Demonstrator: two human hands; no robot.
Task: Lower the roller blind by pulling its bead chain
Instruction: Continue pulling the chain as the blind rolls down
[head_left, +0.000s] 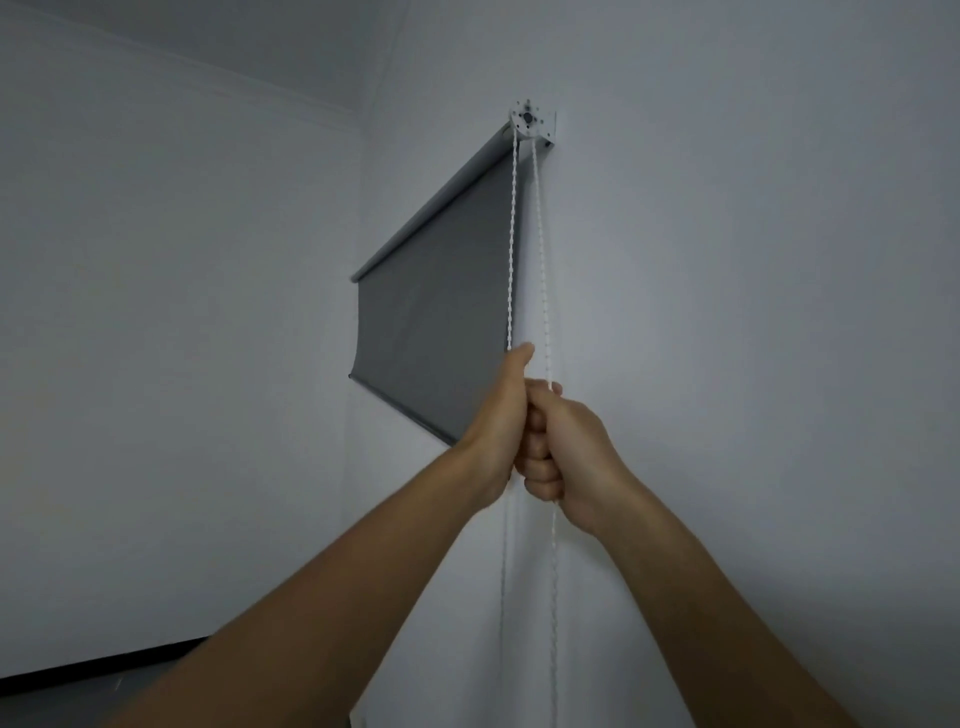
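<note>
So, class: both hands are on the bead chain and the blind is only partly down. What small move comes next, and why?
Probably one short downward pull: the left hand and right hand each grip a strand of the bead chain, and the roller blind hangs only partway.

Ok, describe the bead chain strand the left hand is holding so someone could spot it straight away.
Find the grey roller blind on the wall, then its round white clutch at the top near end. Two white bead chain strands hang from it; the left hand grips the one nearer the fabric, while the right hand holds the wall-side strand.
</note>
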